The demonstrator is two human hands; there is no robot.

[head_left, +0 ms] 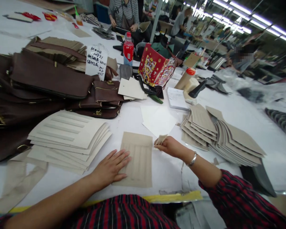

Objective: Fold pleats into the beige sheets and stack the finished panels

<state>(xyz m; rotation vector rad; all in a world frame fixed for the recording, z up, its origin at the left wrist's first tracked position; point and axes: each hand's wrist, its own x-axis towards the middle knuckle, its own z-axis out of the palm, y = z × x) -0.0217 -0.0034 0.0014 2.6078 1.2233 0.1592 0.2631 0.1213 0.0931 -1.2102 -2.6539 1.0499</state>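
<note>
A beige rectangular fabric panel [140, 162] with faint long stripes lies on the white table before me. Its left edge is under the fingertips of my left hand [111, 169], which rests flat with fingers spread. Just past the panel's upper right corner, my right hand [173, 146] pinches a small folded beige piece [161, 139]; whether it is cloth or a rubbing pad I cannot tell. Left of my left hand sits a stack of pale panels [69, 132] with grey strips on the top one. Stacked beige pieces [233, 136] lie right of my right hand.
Dark brown leather bags [50, 74] are heaped at the left, with a handwritten note [96, 62] behind. Farther back stand a red-capped bottle [128, 49] and a red patterned box [156, 65]. A white notepad [177, 98] lies right of centre. Other people work beyond the table.
</note>
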